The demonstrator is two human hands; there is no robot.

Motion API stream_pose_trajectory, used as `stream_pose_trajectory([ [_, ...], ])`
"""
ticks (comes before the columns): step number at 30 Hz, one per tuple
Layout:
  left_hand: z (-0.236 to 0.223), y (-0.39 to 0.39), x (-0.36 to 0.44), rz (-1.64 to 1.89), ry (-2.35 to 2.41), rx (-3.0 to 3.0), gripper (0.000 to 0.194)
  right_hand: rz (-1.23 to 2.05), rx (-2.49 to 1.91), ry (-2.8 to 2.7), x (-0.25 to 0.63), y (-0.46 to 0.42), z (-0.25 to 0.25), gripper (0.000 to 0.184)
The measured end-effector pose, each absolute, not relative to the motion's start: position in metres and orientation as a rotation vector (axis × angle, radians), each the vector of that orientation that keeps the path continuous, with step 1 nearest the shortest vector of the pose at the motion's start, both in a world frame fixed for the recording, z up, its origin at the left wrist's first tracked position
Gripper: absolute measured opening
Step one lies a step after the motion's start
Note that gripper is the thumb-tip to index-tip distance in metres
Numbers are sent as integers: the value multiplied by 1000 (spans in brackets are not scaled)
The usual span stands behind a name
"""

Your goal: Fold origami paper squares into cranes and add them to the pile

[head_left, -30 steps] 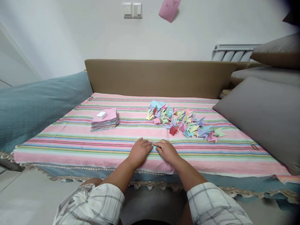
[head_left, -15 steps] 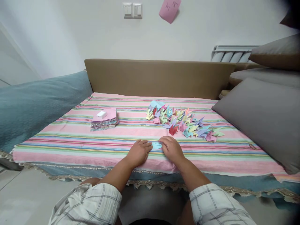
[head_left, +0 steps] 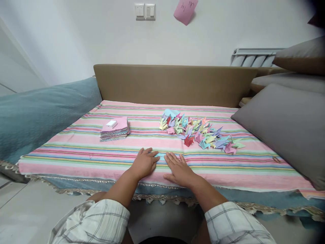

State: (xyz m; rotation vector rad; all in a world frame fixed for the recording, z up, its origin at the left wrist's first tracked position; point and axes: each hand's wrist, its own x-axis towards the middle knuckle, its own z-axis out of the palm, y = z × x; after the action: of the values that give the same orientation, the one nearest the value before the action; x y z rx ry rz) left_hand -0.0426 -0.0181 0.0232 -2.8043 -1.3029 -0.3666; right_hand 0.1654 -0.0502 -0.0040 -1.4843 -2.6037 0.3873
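My left hand (head_left: 144, 162) lies flat on the striped cloth (head_left: 76, 152), fingers stretched out toward a small light-blue folded paper (head_left: 161, 156). My right hand (head_left: 179, 168) lies flat just to its right, fingers spread and covering part of that paper. Only a sliver of the blue paper shows between the two hands. Beyond them, a heap of several coloured paper cranes (head_left: 198, 132) spreads over the cloth. A stack of square coloured paper sheets (head_left: 114, 129) sits at the left with a small white block (head_left: 111, 123) on top.
A teal blanket (head_left: 38, 112) rises at the left. Grey cushions (head_left: 286, 125) crowd the right side. A tan padded board (head_left: 175, 83) closes off the back. The cloth's fringed front edge (head_left: 152, 196) runs just above my knees.
Both hands went from curled fingertips pinching the blue paper to lying flat and spread over it. The right hand slid slightly left and nearer the front edge.
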Motion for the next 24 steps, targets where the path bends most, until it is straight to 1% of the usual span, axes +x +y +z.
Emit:
stream_pose_trajectory([
  [3, 33, -17, -49, -364, -1406, -2760, 27, 402, -1487, -2606, 165, -50, -3, 80],
  [5, 38, -16, -48, -474, -1473, -2697, 25, 404, -1485, -2607, 165, -50, -4, 81],
  [7, 37, -17, -43, -624, -1463, -2669, 27, 396, -1479, -2608, 165, -49, -6, 81],
  [9, 31, -20, -33, -708, -1325, -2750, 32, 392, -1476, -2610, 165, -49, -8, 82],
  [11, 21, -23, -23, -689, -1149, -2871, 42, 401, -1484, -2607, 164, -48, -8, 84],
  [14, 6, -27, -12, -645, -1100, -2902, 57, 451, -1500, -2609, 165, -48, -3, 87],
  [16, -1, -27, -10, -609, -1106, -2885, 62, 504, -1499, -2622, 169, -47, 3, 85],
  [18, -5, -26, -11, -573, -1084, -2869, 57, 544, -1508, -2622, 175, -47, 9, 82],
  [21, -6, -21, -11, -551, -1028, -2855, 40, 561, -1542, -2593, 184, -48, 14, 79],
  [24, -3, -12, -9, -551, -1032, -2864, 28, 575, -1545, -2547, 189, -49, 14, 78],
])
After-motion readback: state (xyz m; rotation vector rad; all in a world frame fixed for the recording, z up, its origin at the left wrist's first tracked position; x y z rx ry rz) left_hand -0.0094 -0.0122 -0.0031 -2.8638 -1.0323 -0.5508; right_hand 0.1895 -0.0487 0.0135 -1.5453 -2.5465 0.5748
